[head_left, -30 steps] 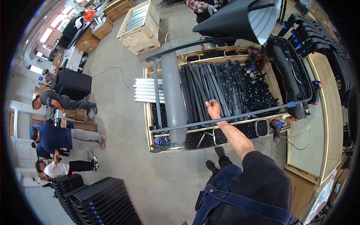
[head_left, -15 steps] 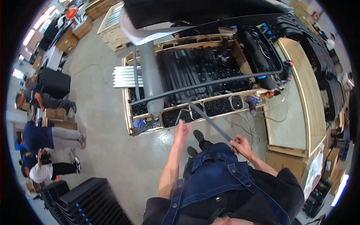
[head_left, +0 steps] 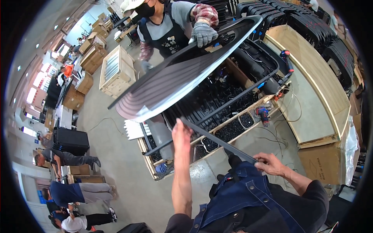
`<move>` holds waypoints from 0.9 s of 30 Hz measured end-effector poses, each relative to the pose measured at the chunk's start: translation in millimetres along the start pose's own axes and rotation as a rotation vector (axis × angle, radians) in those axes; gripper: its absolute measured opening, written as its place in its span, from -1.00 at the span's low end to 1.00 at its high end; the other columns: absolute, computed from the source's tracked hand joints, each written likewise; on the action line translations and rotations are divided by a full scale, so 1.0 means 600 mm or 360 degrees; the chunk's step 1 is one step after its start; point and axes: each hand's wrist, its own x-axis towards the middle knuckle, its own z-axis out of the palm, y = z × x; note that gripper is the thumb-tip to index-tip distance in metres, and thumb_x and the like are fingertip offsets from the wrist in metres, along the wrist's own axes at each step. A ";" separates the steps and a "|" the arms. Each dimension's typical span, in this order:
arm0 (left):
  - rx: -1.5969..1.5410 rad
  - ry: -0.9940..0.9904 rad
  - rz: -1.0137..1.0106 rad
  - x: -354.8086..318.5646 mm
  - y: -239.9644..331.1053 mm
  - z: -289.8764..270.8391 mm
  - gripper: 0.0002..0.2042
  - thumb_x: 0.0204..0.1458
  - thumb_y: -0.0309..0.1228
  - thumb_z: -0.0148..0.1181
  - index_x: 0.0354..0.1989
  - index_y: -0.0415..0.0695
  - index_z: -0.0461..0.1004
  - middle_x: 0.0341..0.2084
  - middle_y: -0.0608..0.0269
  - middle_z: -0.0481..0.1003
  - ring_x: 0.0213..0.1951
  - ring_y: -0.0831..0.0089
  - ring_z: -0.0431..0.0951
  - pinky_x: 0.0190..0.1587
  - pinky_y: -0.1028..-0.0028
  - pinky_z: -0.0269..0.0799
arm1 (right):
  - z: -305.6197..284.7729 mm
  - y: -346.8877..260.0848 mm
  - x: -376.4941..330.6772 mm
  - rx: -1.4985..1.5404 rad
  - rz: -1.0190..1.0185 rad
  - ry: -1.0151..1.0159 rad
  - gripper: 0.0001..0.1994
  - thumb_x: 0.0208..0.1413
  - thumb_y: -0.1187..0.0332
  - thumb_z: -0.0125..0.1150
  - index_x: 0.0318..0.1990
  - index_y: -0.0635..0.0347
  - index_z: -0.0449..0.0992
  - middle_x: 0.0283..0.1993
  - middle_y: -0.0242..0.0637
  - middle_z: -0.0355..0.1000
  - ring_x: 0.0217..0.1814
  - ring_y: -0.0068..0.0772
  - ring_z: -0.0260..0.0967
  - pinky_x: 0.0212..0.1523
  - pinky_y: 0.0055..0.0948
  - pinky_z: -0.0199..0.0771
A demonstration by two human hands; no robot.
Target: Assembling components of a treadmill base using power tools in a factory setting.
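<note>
Take a clock face centred on the middle of the dark flat bar (head_left: 221,142), with twelve at the top of the view. The bar slants from ten o'clock down to four, held clear in front of the body, its far end overlapping the near side of the wooden bin (head_left: 148,162) in view.

At four o'clock the right hand (head_left: 270,164) grasps the near end, fingers curled round it with the thumb on top. Toward ten o'clock the left hand (head_left: 182,136) is raised at the far end; its fingers are bent, but whether they grip the bar or merely brush it, I cannot tell.

The step in hand looks like handling one loose bar, apart from the dark bars (head_left: 187,110) lying in the bin at ten to eleven o'clock. A next move would seem to call for a firm left grip and room to turn the bar: a co-worker's gloved hand (head_left: 204,35) near twelve steadies a large curved panel (head_left: 186,85) at eleven, the frame rail (head_left: 229,105) crosses at twelve, and a power drill (head_left: 263,113) sits at two.
</note>
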 end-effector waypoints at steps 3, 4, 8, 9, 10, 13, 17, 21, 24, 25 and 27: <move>0.0269 0.0024 0.0298 0.065 0.043 0.064 -0.58 0.34 -0.13 0.18 0.21 -0.12 0.35 -0.17 0.17 0.57 -0.26 0.42 0.56 -0.17 0.36 0.53 | -0.028 -0.051 0.081 0.0158 -0.0115 0.0036 -0.63 0.30 0.33 0.26 0.18 0.31 0.48 -0.45 -0.35 0.51 -0.45 -0.61 0.42 -0.43 -0.49 0.46; 0.0926 0.0190 0.0657 0.074 0.036 0.066 -0.55 0.29 -0.21 0.24 0.25 -0.12 0.33 -0.18 0.13 0.56 -0.27 0.35 0.56 -0.17 0.30 0.53 | -0.044 -0.068 0.107 0.0123 -0.0152 0.0010 -0.64 0.31 0.33 0.25 0.18 0.30 0.48 -0.46 -0.37 0.50 -0.47 -0.62 0.41 -0.44 -0.50 0.45; 0.2470 0.0238 0.1155 0.112 0.030 0.049 -0.44 0.11 -0.41 0.37 0.31 -0.10 0.35 -0.21 0.04 0.49 -0.20 0.08 0.53 -0.12 0.14 0.49 | -0.091 -0.101 0.202 0.0145 -0.0188 -0.0011 -0.64 0.32 0.34 0.24 0.20 0.29 0.48 -0.49 -0.37 0.48 -0.51 -0.64 0.37 -0.47 -0.51 0.42; 0.2586 0.0207 0.1183 0.122 0.028 0.049 -0.45 0.10 -0.41 0.38 0.28 -0.11 0.38 -0.21 0.03 0.48 -0.19 0.07 0.51 -0.12 0.13 0.48 | -0.102 -0.107 0.221 0.0177 -0.0136 -0.0006 -0.64 0.32 0.34 0.23 0.20 0.29 0.48 -0.50 -0.37 0.48 -0.52 -0.64 0.36 -0.47 -0.50 0.41; 0.2601 0.0218 0.1169 0.132 0.028 0.047 -0.45 0.10 -0.41 0.38 0.28 -0.11 0.38 -0.21 0.03 0.48 -0.19 0.07 0.51 -0.12 0.13 0.48 | -0.112 -0.108 0.239 0.0127 -0.0189 -0.0031 -0.61 0.33 0.34 0.21 0.25 0.26 0.44 -0.49 -0.36 0.47 -0.53 -0.63 0.35 -0.48 -0.50 0.40; 0.3055 0.0212 0.1344 0.149 0.037 0.062 -0.52 0.08 -0.39 0.39 0.21 -0.10 0.45 -0.19 0.05 0.47 -0.16 0.07 0.48 -0.05 0.13 0.45 | -0.125 -0.133 0.281 0.0330 -0.0168 -0.0018 -0.57 0.33 0.35 0.17 0.32 0.20 0.39 -0.49 -0.37 0.47 -0.54 -0.63 0.34 -0.48 -0.50 0.39; 0.3312 -0.0011 0.1589 0.161 0.049 0.086 -0.64 0.12 -0.39 0.34 0.11 -0.08 0.53 -0.18 0.13 0.46 -0.09 0.17 0.46 0.04 0.18 0.38 | -0.128 -0.159 0.329 0.0433 -0.0146 -0.0021 -0.53 0.33 0.34 0.16 0.37 0.16 0.35 -0.50 -0.38 0.47 -0.55 -0.62 0.34 -0.51 -0.48 0.40; 0.3414 -0.0398 0.1642 0.176 0.051 0.056 -0.72 0.13 -0.47 0.26 0.03 -0.18 0.52 -0.23 0.08 0.46 -0.16 0.14 0.50 -0.03 0.18 0.45 | -0.135 -0.173 0.368 0.0455 -0.0175 -0.0087 -0.54 0.33 0.33 0.16 0.35 0.18 0.36 -0.51 -0.38 0.48 -0.59 -0.60 0.34 -0.53 -0.49 0.39; 0.3353 -0.0526 0.1665 0.160 0.060 0.101 -0.80 0.13 -0.51 0.23 -0.08 -0.23 0.50 -0.36 0.05 0.40 -0.25 0.10 0.48 -0.17 0.21 0.47 | -0.126 -0.179 0.405 0.0555 -0.0190 -0.0077 -0.54 0.34 0.32 0.15 0.34 0.23 0.35 -0.51 -0.34 0.50 -0.60 -0.57 0.37 -0.54 -0.47 0.41; 0.3362 -0.0549 0.1663 0.151 0.067 0.128 -0.80 0.13 -0.51 0.23 -0.08 -0.23 0.50 -0.36 0.05 0.40 -0.25 0.10 0.48 -0.17 0.21 0.47 | -0.126 -0.185 0.417 0.0603 -0.0194 -0.0048 -0.54 0.34 0.32 0.15 0.34 0.25 0.35 -0.51 -0.32 0.51 -0.60 -0.57 0.38 -0.54 -0.46 0.42; 0.3349 -0.0584 0.1715 0.121 0.083 0.169 -0.79 0.12 -0.50 0.23 -0.07 -0.21 0.50 -0.35 0.06 0.40 -0.26 0.08 0.48 -0.17 0.18 0.47 | -0.123 -0.200 0.443 0.0537 -0.0275 0.0021 -0.54 0.34 0.35 0.12 0.34 0.30 0.34 -0.51 -0.33 0.48 -0.63 -0.59 0.36 -0.58 -0.49 0.40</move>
